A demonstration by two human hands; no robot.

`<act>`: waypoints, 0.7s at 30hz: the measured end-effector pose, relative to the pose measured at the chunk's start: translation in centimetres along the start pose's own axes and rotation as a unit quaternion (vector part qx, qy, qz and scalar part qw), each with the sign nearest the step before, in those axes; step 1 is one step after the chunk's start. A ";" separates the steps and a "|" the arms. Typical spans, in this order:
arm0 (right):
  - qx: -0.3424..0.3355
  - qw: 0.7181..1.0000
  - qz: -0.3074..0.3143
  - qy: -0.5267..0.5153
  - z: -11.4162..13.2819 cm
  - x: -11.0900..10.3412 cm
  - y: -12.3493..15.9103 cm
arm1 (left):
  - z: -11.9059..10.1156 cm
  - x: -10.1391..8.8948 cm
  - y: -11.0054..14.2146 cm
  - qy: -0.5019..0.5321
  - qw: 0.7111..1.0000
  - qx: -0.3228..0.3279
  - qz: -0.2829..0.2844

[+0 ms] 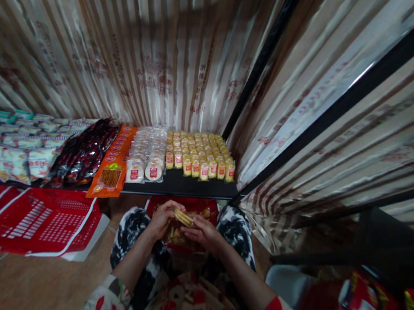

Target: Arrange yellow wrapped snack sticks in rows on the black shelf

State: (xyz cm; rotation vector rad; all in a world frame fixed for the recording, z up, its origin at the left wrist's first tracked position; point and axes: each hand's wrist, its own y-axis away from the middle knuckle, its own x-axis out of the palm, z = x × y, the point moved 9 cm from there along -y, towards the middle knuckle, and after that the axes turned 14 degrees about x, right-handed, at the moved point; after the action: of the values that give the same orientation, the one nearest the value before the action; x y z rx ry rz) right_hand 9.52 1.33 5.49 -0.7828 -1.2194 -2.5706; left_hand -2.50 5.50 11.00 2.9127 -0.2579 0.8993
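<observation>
Between my knees, both hands hold a short row of small yellow snack packs (183, 217). My left hand (163, 218) has its fingers closed round the upper left end. At the lower right end, my right hand (203, 233) grips the packs with thumb and fingers. Beneath the hands is a red basket (211, 206) with more wrapped snacks inside, partly covered by my hands and forearms. Similar yellow packs (202, 155) stand in rows on the black shelf (180, 186) just ahead.
Left of the yellow packs lie white round packs (148, 155), an orange snack bag (108, 174), dark shiny packets (84, 153) and several white bags (16, 154). Red shopping baskets (43, 217) stand at left. A black frame post (272, 47) and striped curtain (163, 54) border the shelf.
</observation>
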 end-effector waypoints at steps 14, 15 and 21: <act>-0.133 0.980 -0.130 0.067 4.5 0.2 1.0 | -0.2 -1.3 1.4 0.024 0.998 -0.041 -0.043; -0.142 0.978 -0.132 0.082 4.9 0.3 1.0 | -0.1 -1.4 1.5 0.014 0.998 -0.039 -0.043; -0.196 0.955 -0.126 0.183 6.7 1.5 0.6 | 1.3 -2.3 1.2 -0.121 0.991 -0.050 -0.025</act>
State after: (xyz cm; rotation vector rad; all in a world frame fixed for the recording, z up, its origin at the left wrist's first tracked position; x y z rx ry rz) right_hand 10.98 6.17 10.20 -0.1883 -0.7470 -3.0360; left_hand -3.88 4.46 8.70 2.9166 -0.2364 0.5100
